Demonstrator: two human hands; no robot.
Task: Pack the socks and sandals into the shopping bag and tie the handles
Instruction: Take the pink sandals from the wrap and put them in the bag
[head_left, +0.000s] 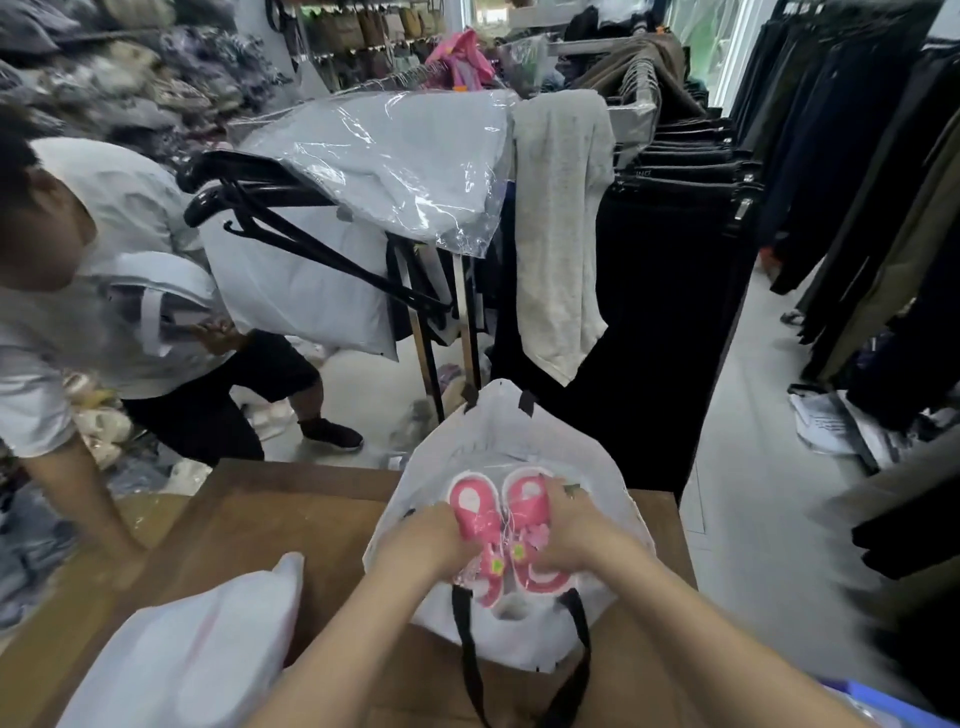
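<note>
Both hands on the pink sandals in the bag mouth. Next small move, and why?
Probably push the pink sandals deeper into the white bag, then let go. Left hand and right hand grip the pair at the open mouth; the black handles hang loose, untied.

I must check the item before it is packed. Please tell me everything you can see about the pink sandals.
The pink sandals are a small pair, glossy like plastic, with white spots near the toes and little flower decorations on the straps. They lie side by side, toes pointing away, inside the open mouth of the white shopping bag. The left hand and right hand grip them from both sides.
</note>
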